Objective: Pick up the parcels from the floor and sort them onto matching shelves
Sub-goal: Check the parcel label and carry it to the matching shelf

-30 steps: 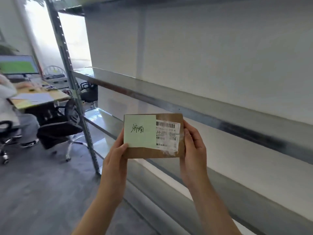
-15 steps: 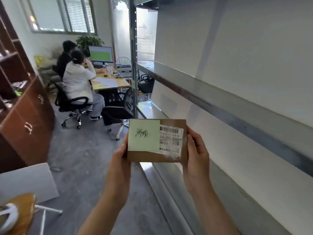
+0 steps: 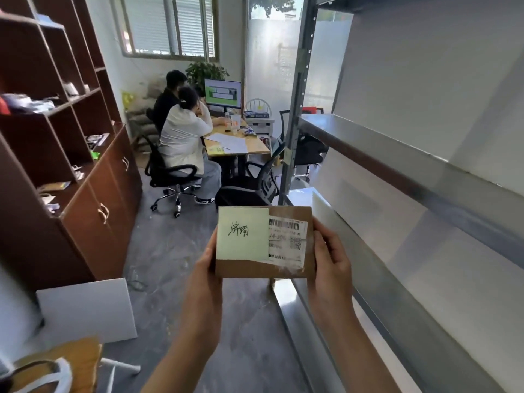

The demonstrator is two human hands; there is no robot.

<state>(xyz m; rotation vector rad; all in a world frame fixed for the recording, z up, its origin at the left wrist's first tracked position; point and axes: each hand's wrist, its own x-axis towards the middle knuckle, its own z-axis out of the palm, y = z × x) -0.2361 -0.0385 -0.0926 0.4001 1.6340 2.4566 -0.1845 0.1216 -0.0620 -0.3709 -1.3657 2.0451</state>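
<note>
I hold a flat brown cardboard parcel (image 3: 255, 268) in front of me with both hands. A pale green note with handwritten characters covers its left half, and a white barcode label sits on its right half. My left hand (image 3: 204, 275) grips the parcel's left edge, thumb on the front. My right hand (image 3: 330, 265) grips the right edge. The grey metal shelving (image 3: 397, 168) runs along my right side, its boards bare where I can see them.
A brown wooden cabinet (image 3: 85, 194) with open compartments lines the left wall. Two people sit on office chairs at a desk (image 3: 238, 146) with a monitor at the far end. A white board (image 3: 88, 310) leans low on the left, beside a wooden stool (image 3: 56, 364). Grey floor runs between.
My view has swung left, away from the shelving and toward the room, bringing the cabinet, desk and seated people into sight. The parcel stays held in both hands the same way.
</note>
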